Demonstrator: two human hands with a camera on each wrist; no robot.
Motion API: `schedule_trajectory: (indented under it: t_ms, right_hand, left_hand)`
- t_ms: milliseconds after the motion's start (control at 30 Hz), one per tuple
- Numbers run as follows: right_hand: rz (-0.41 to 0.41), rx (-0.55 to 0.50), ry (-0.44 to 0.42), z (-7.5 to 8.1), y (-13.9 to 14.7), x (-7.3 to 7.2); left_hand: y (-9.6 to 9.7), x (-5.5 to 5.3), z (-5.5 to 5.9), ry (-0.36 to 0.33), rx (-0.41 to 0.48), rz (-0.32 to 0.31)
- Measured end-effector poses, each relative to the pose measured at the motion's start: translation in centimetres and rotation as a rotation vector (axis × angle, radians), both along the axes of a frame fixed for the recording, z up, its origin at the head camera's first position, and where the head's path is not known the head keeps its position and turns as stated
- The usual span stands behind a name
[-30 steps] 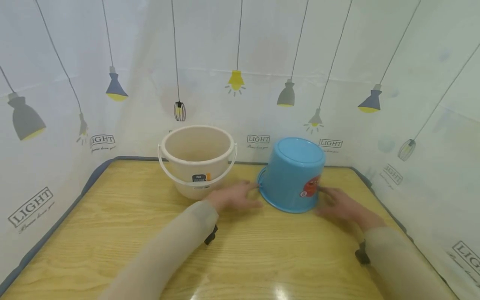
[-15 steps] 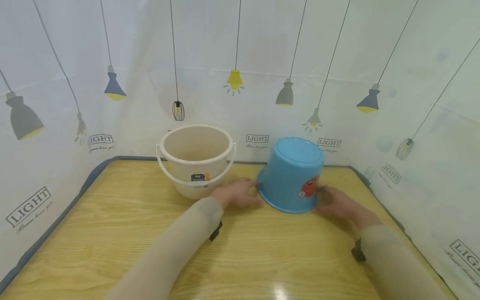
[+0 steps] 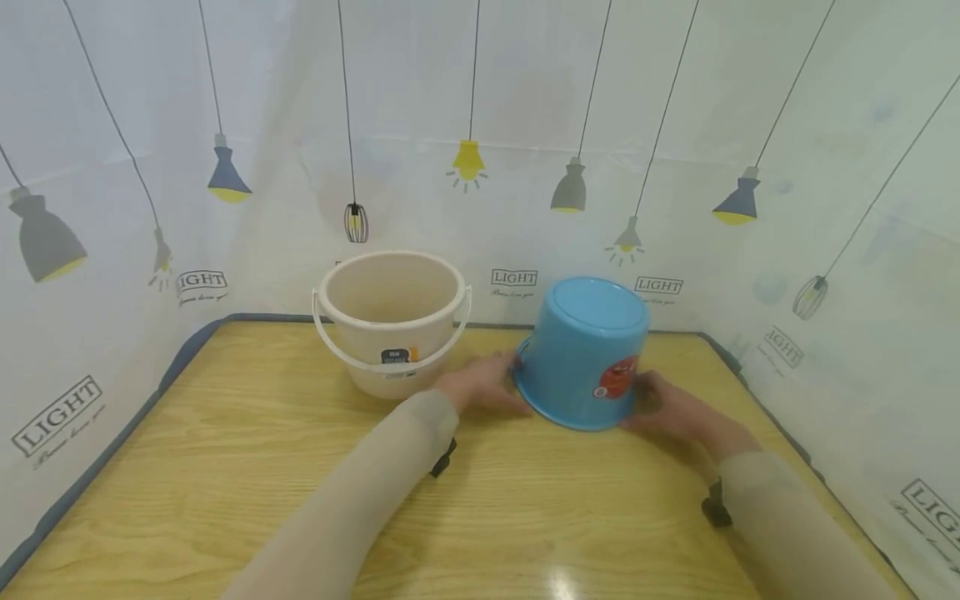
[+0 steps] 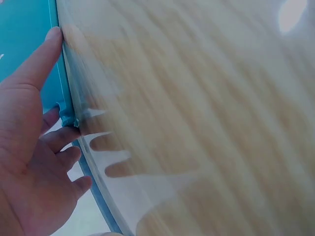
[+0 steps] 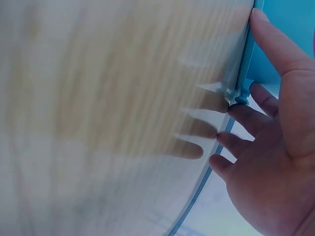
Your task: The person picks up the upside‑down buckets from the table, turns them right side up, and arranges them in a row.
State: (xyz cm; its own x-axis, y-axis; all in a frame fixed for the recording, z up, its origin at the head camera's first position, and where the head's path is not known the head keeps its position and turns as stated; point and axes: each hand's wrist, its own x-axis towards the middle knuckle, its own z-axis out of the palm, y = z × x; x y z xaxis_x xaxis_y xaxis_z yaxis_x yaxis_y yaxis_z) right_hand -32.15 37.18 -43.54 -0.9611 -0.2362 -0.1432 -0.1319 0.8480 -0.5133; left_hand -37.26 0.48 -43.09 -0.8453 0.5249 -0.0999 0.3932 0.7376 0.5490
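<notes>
A blue bucket [image 3: 585, 358] stands upside down on the table in the head view, its base up and a red label at the front right. My left hand [image 3: 487, 385] holds it low on the left; in the left wrist view the thumb [image 4: 42, 61] lies on the rim and the fingers are by the handle joint [image 4: 68, 117]. Opposite, my right hand [image 3: 671, 410] holds the rim, with its thumb [image 5: 275, 44] along it and fingers by the other joint [image 5: 240, 96]. Left of the blue bucket, a cream bucket [image 3: 375, 333] stands upright, its handle hanging in front.
The wood-grain table [image 3: 480, 517] is glossy and mirrors the fingers in both wrist views. White sheeting [image 3: 420, 100] printed with hanging lamps rises behind and along both sides. A dark blue strip [image 3: 187, 350] runs along the table's edges.
My left hand has moved right, up against the blue bucket's rim. My right hand has closed in from the right. The blue bucket has shifted slightly towards me and turned a little; the cream bucket stays put.
</notes>
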Motion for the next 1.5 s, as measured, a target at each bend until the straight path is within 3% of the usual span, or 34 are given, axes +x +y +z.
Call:
schedule_trajectory:
  t_ms: [500, 800, 1333, 1500]
  right_hand:
    - [-0.011, 0.023, 0.044, 0.3, -0.7, 0.6]
    - [-0.012, 0.003, 0.049, 0.3, -0.1, 0.4]
    - [0.009, -0.169, 0.056, 0.3, 1.1, 1.1]
    - [-0.006, -0.231, 0.061, 0.6, 1.0, 1.5]
  left_hand:
    - [1.4, -1.1, -1.2, 0.003, 0.074, 0.124]
    - [0.8, -0.2, -0.2, -0.028, 0.207, 0.129]
    - [-0.2, 1.1, 0.9, -0.066, 0.407, 0.149]
    - [-0.4, 1.1, 0.7, -0.089, 0.443, 0.177]
